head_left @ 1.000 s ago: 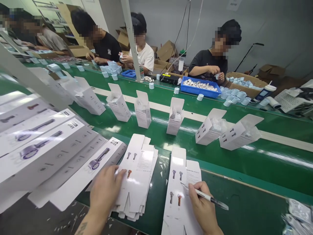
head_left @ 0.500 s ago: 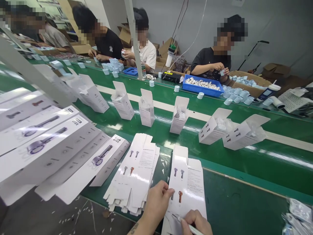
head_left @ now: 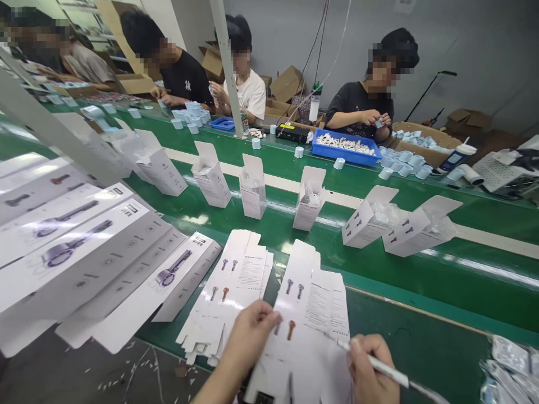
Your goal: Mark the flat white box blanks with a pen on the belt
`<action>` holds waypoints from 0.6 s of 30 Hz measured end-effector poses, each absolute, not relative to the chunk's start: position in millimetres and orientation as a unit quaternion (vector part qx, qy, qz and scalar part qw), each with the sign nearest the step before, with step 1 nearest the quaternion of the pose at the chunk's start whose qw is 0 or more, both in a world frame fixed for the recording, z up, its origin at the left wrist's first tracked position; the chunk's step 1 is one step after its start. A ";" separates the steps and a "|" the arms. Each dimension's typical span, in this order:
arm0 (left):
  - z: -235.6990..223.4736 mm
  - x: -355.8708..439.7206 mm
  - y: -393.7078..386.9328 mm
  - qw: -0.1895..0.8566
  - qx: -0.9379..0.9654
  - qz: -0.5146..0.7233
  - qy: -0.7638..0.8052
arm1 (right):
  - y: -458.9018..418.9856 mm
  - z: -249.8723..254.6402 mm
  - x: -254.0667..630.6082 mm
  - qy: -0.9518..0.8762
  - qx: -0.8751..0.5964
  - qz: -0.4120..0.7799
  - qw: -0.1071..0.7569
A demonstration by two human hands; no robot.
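My left hand pinches the left edge of a flat white printed carton between thumb and fingers. Small purple, grey and orange handheld devices are printed on the carton, next to a block of text. Another flat carton's edge shows under its right side. My right hand is closed round a slim white pen-shaped tool, whose thin tip points left over the carton. A thin tail trails from the tool's rear end. Left of my left hand lies a stack of similar flat cartons.
Folded-open cartons fan out at the left. Several upright open boxes with bagged contents stand along the green conveyor. Plastic-wrapped items lie at the lower right. Across the line, co-workers sit behind light-blue cups and a blue tray.
My left hand has shifted left, and the carton has slid and turned with it. My right hand has moved right and up with the pen-shaped tool.
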State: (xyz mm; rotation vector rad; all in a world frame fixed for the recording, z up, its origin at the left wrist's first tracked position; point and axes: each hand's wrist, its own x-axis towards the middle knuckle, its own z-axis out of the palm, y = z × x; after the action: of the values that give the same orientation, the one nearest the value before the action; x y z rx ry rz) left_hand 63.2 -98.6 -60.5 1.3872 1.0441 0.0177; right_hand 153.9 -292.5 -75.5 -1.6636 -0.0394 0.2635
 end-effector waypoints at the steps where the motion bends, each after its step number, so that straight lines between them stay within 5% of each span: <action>1: -56.7 55.7 -85.2 0.666 0.580 0.009 0.469 | -291.4 -74.4 163.6 -0.019 -0.749 0.122 0.651; 5: -45.4 23.0 -24.0 0.628 0.549 0.021 0.552 | -282.6 -86.5 188.0 -0.114 -0.811 0.135 0.558; 10: -44.2 15.9 -10.9 0.301 0.753 0.068 0.581 | -275.0 -101.6 187.8 -0.131 -0.838 0.188 0.495; 18: -83.0 71.5 -129.4 0.581 0.693 -0.015 0.426 | -277.3 -94.1 183.7 -0.141 -0.839 0.143 0.506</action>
State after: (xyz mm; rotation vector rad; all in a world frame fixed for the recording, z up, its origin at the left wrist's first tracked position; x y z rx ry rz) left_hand 71.5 -129.4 -83.0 1.6195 0.9955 -0.0358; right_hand 183.7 -277.3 -94.1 -2.0224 -0.3391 0.3456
